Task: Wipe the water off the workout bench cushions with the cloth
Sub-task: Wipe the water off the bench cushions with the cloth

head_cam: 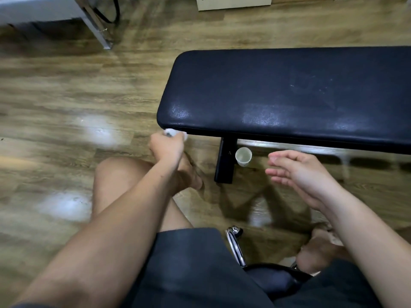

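The dark blue bench cushion point(289, 92) fills the upper right, with faint streaks and droplets of water near its middle right. My left hand point(166, 146) reaches down to the floor just below the cushion's near left corner and grips a small white bunched cloth point(175, 132), mostly hidden by the fingers. My right hand point(298, 174) hovers open, fingers relaxed and palm turned left, below the cushion's front edge, holding nothing.
A small white paper cup point(243, 156) stands on the wooden floor beside the bench's black leg point(224, 161). I sit on a chair with a chrome frame point(235, 245). A metal table leg point(97, 25) stands at the upper left, a pale cabinet point(233, 3) at the top.
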